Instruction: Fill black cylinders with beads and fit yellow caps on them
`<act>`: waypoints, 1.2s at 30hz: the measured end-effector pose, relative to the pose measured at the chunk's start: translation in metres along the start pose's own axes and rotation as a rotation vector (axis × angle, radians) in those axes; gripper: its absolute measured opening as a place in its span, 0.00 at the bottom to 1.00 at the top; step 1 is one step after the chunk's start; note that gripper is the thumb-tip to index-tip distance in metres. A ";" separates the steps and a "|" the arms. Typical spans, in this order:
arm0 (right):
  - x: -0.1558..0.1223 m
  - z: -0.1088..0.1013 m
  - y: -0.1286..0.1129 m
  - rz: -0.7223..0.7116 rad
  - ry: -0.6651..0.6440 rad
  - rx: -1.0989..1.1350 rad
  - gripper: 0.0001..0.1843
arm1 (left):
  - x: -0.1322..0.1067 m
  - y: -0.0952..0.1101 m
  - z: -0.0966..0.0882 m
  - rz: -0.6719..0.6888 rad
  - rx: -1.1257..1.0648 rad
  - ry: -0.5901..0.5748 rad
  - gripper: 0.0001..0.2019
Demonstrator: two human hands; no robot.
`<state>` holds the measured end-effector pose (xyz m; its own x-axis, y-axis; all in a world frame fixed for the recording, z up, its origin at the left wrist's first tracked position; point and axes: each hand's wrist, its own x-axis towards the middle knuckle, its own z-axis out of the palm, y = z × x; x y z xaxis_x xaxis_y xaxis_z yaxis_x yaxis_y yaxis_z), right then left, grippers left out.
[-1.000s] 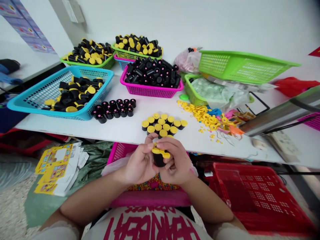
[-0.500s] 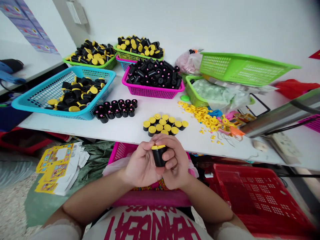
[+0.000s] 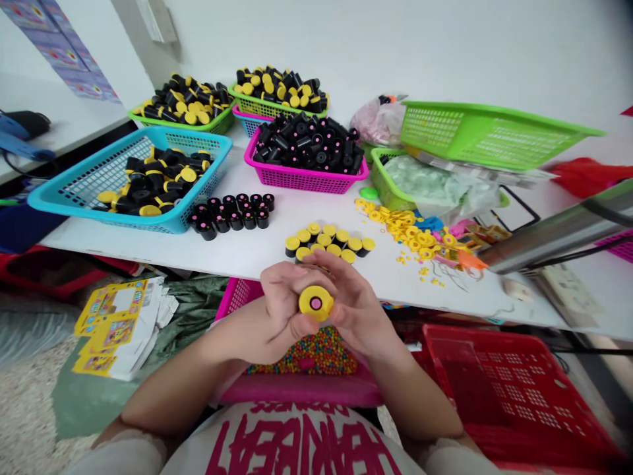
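Observation:
Above my lap, my left hand (image 3: 281, 313) is closed around a small black container with a yellow cap (image 3: 307, 310). Its yellow end faces the camera, a ring with a pink dot in a dark centre. My right hand (image 3: 366, 316) grips the same container from the other side, thumb against the yellow rim. The black body is mostly hidden by fingers. Beneath both hands sits a pink basket (image 3: 297, 390) of small multicoloured beads (image 3: 321, 353). Just beyond them on the table stand several yellow-capped black containers (image 3: 341, 239), partly covered by my fingers.
Rows of black pieces with pink dots (image 3: 236, 214) stand left on the white table (image 3: 237, 257). Behind are a blue basket (image 3: 74, 198), a magenta basket (image 3: 301, 179) and green baskets, filled with black pieces. Loose yellow rings (image 3: 405, 227) lie right; a red crate (image 3: 519, 396) is below.
The container has turned from upright to tipped, so its yellow end with the pink dot now faces the camera. My hands have shifted around it, exposing more beads below.

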<state>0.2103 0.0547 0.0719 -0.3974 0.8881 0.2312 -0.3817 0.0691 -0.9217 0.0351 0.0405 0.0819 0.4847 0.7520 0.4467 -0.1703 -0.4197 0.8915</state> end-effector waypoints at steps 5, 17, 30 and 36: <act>0.001 -0.003 0.013 0.265 -0.161 0.157 0.24 | 0.012 0.018 -0.013 0.096 0.564 -0.121 0.12; 0.003 -0.003 0.008 -0.513 0.043 -0.940 0.29 | 0.015 -0.012 0.018 -0.346 -0.506 0.366 0.24; 0.000 0.009 0.005 -0.635 0.152 -0.927 0.26 | 0.028 0.000 0.033 -0.620 -1.236 0.417 0.12; -0.003 0.008 0.008 -0.613 0.138 -0.930 0.28 | 0.028 -0.004 0.033 -0.680 -1.307 0.361 0.14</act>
<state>0.2017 0.0491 0.0665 -0.2384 0.6259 0.7426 0.3138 0.7732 -0.5510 0.0780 0.0465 0.0886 0.5852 0.7734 -0.2438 -0.7203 0.6339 0.2818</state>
